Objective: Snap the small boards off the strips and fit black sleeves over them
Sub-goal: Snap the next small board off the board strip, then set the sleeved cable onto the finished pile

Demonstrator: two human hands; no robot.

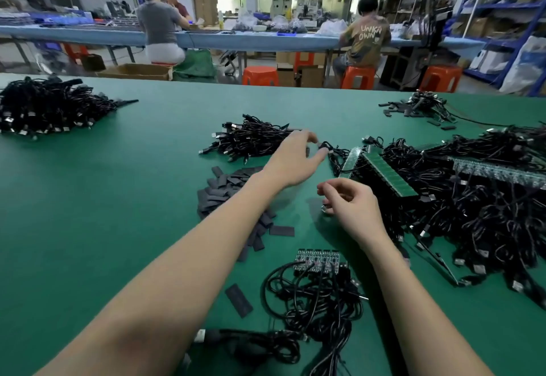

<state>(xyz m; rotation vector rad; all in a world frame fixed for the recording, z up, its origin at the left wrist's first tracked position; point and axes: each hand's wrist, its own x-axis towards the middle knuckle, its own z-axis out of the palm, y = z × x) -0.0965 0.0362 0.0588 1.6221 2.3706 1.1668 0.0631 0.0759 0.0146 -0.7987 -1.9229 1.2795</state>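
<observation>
— What's nearest on the green desk [88,228]?

— A short strip of small boards [318,260] with black cables [313,302] tangled below it, and one loose black sleeve [238,300] to its left.

— And the hands?

— The right hand [351,207] is curled, pinching something small against the desk; I can't tell what. Beyond it, the left hand [292,160] reaches out, fingers loosely spread, gripping nothing, over the pile of black sleeves [227,189].

— Further back?

— Long green strips [387,173] lie on a big cable heap at right; a cable bundle [251,139] sits just past the left hand.
</observation>
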